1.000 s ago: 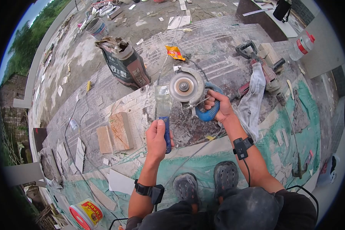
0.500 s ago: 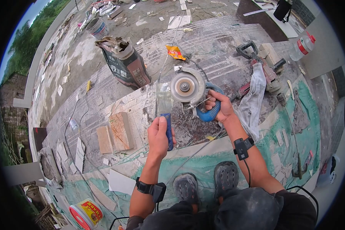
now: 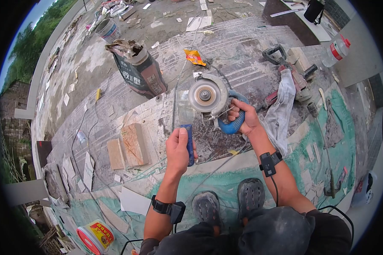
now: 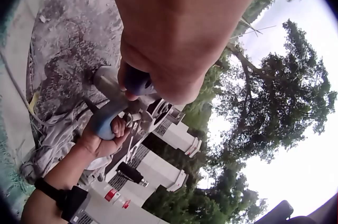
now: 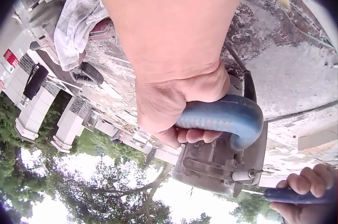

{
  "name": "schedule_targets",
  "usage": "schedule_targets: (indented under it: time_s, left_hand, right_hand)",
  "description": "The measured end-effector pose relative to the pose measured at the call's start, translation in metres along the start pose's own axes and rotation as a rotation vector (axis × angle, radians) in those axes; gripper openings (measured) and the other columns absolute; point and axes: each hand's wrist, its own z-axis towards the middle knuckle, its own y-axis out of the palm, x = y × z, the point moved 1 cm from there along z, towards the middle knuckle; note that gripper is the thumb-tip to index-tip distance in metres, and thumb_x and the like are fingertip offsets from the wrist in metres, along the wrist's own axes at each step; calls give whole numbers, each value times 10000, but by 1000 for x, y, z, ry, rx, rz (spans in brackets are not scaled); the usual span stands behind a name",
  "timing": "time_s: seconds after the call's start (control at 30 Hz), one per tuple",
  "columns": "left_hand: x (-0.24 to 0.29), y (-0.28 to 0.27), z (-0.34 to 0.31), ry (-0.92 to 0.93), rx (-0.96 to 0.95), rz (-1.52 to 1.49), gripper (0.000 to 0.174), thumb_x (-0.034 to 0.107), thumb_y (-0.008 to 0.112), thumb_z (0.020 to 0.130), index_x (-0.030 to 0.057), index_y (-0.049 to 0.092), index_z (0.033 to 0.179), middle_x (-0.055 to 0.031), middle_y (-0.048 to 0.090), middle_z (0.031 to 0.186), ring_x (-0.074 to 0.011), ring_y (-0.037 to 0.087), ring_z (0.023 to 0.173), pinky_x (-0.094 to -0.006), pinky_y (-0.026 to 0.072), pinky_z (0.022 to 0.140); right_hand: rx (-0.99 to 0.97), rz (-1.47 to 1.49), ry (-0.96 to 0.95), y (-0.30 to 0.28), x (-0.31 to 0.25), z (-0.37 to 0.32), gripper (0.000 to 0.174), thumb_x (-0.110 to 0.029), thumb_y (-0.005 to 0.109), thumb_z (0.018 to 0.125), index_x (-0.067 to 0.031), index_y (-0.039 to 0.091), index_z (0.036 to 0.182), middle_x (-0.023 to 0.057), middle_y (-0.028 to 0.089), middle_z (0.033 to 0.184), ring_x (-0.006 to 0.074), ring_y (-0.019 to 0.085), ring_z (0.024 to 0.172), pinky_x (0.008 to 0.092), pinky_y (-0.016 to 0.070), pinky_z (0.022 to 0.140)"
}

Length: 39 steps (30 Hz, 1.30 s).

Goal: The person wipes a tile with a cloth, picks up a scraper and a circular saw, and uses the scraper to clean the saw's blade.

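Observation:
My right hand [image 3: 245, 117] grips the blue handle [image 5: 227, 121] of a handheld circular cutter [image 3: 219, 97], held up with its round disc [image 3: 205, 94] facing up. My left hand [image 3: 177, 149] holds a putty knife by its blue handle [image 3: 189, 146], thumb along the top. The knife's wide shiny blade [image 3: 185, 106] points away from me, beside the disc's left edge, and overlaps the guard's side in the head view. In the left wrist view, the left hand hides most of the knife. The disc faces away from the right wrist view.
A torn bag of powder [image 3: 138, 72] stands beyond the dusty board. A red power tool [image 3: 295, 80] with a grey cloth [image 3: 281, 110] lies at right. Stone pieces [image 3: 134, 144] lie at left. Cords [image 3: 74, 144] cross the floor, and green netting [image 3: 225, 180] spreads under my feet.
My left hand has shifted slightly right with the putty knife, its handle turning more edge-on. The right hand and cutter have stayed nearly in place.

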Motion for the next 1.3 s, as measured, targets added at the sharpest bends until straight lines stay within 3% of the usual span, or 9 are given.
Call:
schedule_targets:
  time_s: [0.07, 0.17, 0.23, 0.67, 0.73, 0.83, 1.3]
  left_hand:
    - [0, 0, 0, 4, -3, 2, 343, 385, 454, 1079, 74, 529, 956, -56, 588, 669, -133, 561, 439, -255, 433, 376]
    - [0, 0, 0, 12, -13, 6, 345, 384, 453, 1079, 71, 528, 957, -56, 587, 668, -133, 561, 439, -255, 437, 380]
    - [-1, 0, 1, 20, -6, 13, 350, 384, 450, 1079, 67, 527, 953, -58, 586, 667, -134, 560, 438, -258, 438, 383]
    - [1, 3, 8, 28, 17, 6, 371, 388, 444, 1081, 55, 528, 940, -57, 580, 662, -136, 556, 439, -257, 435, 391]
    - [1, 3, 9, 37, 16, -3, 374, 389, 444, 1080, 54, 527, 937, -57, 580, 662, -135, 555, 437, -256, 437, 391]
    - [1, 4, 9, 40, 17, -7, 374, 389, 444, 1080, 54, 526, 934, -58, 581, 663, -135, 557, 438, -255, 443, 395]
    - [1, 2, 10, 24, 8, -12, 372, 389, 448, 1077, 59, 539, 933, -59, 585, 656, -137, 564, 442, -258, 436, 378]
  right_hand:
    - [-18, 10, 4, 2, 0, 0, 130, -174, 560, 1015, -85, 573, 922, -17, 529, 720, 104, 534, 624, 292, 485, 600]
    - [24, -2, -6, 1, 0, 0, 115, -180, 616, 979, -87, 582, 919, -32, 469, 689, 96, 500, 609, 297, 469, 585]
    - [-34, 17, 9, 0, 0, 1, 134, -177, 558, 1016, -83, 573, 922, -18, 533, 721, 104, 539, 629, 293, 488, 604]
    - [-17, 3, -4, 3, 0, 0, 108, -175, 580, 1003, -92, 571, 934, -14, 532, 710, 110, 533, 605, 289, 484, 583]
    - [24, -1, -10, 5, 0, -1, 111, -168, 586, 996, -90, 569, 919, -28, 461, 675, 98, 497, 605, 286, 458, 572]
    - [25, 6, -10, 5, 0, -1, 109, -168, 585, 997, -91, 569, 921, -30, 459, 674, 98, 500, 606, 280, 454, 567]
    - [16, 3, -9, 3, 0, 1, 118, -171, 588, 998, -93, 567, 912, -25, 492, 699, 98, 511, 611, 286, 467, 584]
